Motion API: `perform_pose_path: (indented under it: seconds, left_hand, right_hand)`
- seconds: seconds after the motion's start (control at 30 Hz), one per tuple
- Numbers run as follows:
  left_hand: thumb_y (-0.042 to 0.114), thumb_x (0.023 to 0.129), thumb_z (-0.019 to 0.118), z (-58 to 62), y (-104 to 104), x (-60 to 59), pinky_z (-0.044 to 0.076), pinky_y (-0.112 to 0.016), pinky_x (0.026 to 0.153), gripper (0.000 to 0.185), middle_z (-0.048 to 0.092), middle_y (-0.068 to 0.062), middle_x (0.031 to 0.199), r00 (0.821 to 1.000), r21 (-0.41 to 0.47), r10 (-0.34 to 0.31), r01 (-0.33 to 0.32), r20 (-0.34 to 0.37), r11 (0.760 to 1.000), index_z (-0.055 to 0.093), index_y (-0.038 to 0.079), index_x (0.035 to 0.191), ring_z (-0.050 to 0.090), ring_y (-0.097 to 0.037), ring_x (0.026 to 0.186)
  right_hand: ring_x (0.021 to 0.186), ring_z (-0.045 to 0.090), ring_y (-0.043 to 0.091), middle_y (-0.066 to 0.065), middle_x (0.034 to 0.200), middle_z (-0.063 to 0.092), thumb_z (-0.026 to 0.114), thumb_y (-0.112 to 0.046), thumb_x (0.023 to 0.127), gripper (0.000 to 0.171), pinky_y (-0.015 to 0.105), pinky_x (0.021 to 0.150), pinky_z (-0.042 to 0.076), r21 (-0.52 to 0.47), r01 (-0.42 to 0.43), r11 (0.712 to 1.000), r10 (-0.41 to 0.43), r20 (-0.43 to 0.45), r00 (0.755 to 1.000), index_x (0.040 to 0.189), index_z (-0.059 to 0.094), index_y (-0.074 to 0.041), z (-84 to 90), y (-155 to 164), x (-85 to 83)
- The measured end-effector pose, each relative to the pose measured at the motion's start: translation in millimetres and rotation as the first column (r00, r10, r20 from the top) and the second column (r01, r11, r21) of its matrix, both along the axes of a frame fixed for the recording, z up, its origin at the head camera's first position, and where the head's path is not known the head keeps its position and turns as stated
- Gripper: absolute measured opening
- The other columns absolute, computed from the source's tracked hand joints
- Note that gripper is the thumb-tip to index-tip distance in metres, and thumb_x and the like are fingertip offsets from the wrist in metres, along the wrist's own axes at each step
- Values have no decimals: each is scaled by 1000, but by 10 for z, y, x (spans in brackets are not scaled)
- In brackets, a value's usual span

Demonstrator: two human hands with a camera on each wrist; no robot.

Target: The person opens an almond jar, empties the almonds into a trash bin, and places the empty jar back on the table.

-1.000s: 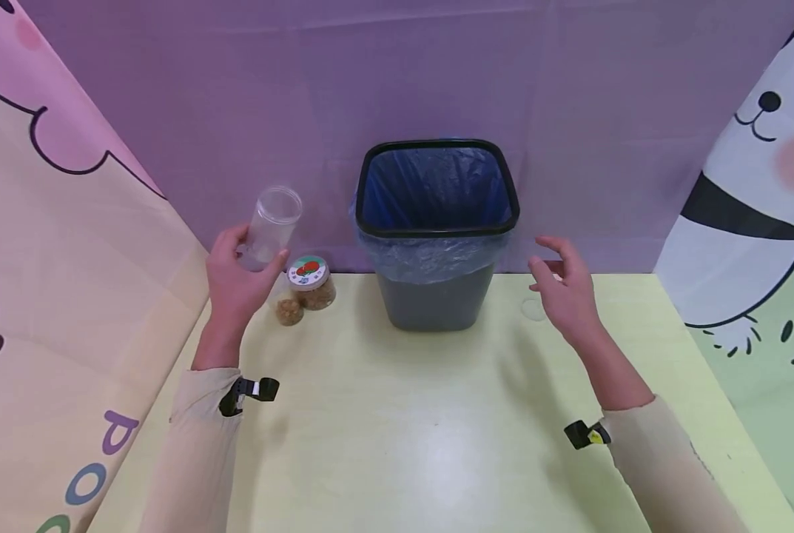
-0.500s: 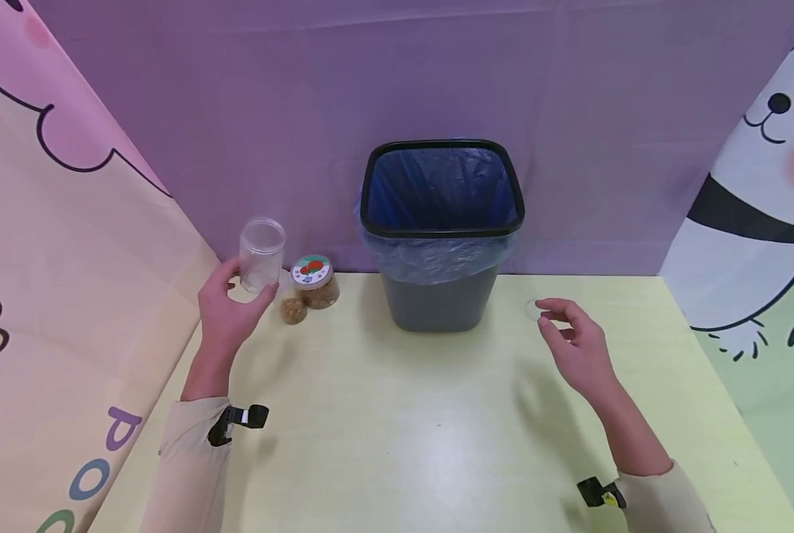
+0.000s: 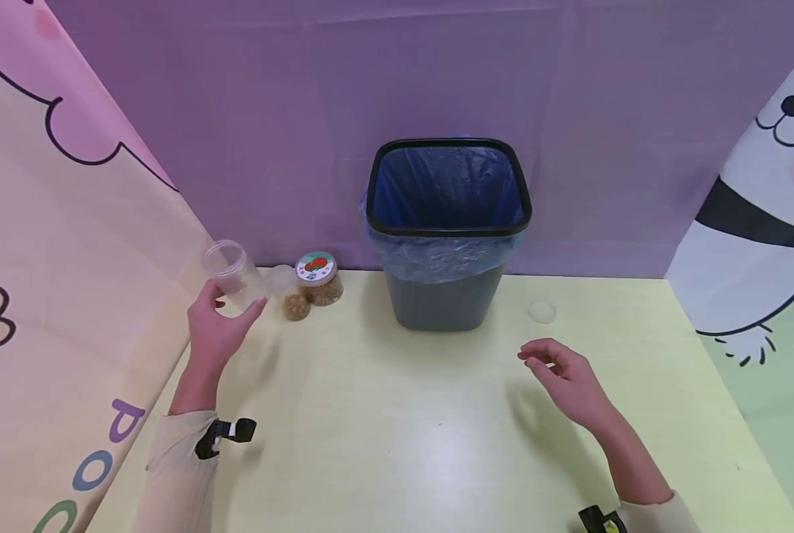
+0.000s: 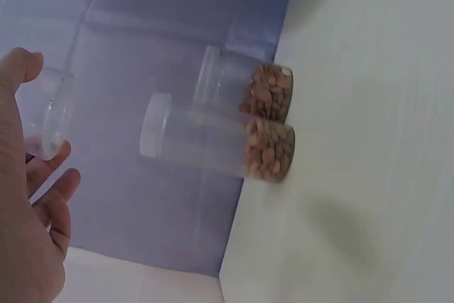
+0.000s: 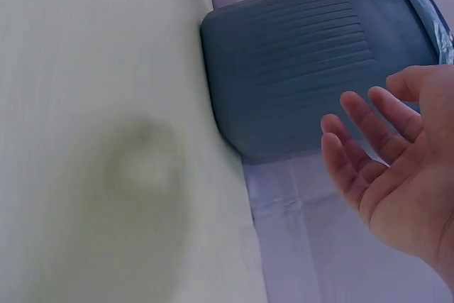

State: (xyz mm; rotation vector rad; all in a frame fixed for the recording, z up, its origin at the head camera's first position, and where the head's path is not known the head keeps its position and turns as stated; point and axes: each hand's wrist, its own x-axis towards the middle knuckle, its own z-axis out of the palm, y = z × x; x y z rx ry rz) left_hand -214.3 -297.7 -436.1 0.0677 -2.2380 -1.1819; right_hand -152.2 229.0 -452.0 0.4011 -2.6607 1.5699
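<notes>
At the left in the head view, my left hand point(image 3: 217, 333) grips a clear plastic jar point(image 3: 240, 277) between thumb and fingers. The jar tilts to the left with its mouth uncovered, and no contents show in it. Just right of it stand two clear jars part filled with brown pieces that look like nuts or beans: one with a whitish lid point(image 4: 156, 125), one with a picture lid point(image 3: 316, 267). My right hand point(image 3: 566, 381) hovers over the table's right side, fingers loosely bent, holding nothing. A thin clear disc point(image 3: 542, 311), like a lid, lies beyond it.
A grey bin point(image 3: 439, 300) with a black rim and bluish liner bag stands at the table's back middle. Behind it hangs a purple cloth point(image 3: 290, 133). Printed cloths border the pale table point(image 3: 397, 429) on both sides.
My left hand has brought the jar down and leftward, tipping it more to the left. My right hand has drawn back toward the table's front, uncovering the clear disc.
</notes>
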Motion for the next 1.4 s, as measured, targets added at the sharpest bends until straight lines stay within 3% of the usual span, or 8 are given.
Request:
perform_pose_path:
  seconds: [0.27,0.53,0.73,1.1,1.4]
  left_hand:
    - [18,79,76,-94,-188,-11,39,-39,83,49,63,-22,112,992,-73,48,-40,118,997,57,-4,118,55,-30,102]
    - [29,83,75,-126,-333,-69,38,-44,86,46,62,-23,111,973,-118,5,23,231,993,60,-3,113,53,-32,107]
    - [32,84,75,-186,-425,-158,38,-47,85,50,60,-25,111,963,-153,-4,47,271,987,57,-5,112,52,-38,105]
    - [44,86,69,-394,-639,-285,40,-45,78,63,57,-25,115,924,-210,17,69,381,975,55,-6,121,52,-40,103]
    - [49,86,67,-630,-713,-323,41,-51,86,68,57,-27,117,902,-225,52,51,428,973,54,-6,123,53,-43,106]
  right_hand:
    - [95,63,13,3,106,67,57,-10,98,18,24,77,50,-32,-13,999,14,39,999,114,63,-5,-108,-45,47]
    - [98,64,27,15,108,66,57,-12,99,18,25,78,50,-55,-45,997,49,87,995,114,62,-4,-226,-51,76]
    - [97,64,30,17,110,65,57,-10,98,21,27,77,51,-71,-56,996,64,126,990,116,60,0,-282,-69,113]
    - [97,64,33,16,113,64,56,-7,98,22,28,77,51,-70,-58,996,68,154,986,118,58,0,-345,-52,149]
    - [97,64,32,14,112,65,56,-8,98,22,27,78,51,-58,-55,997,63,141,988,119,59,-1,-362,-7,142]
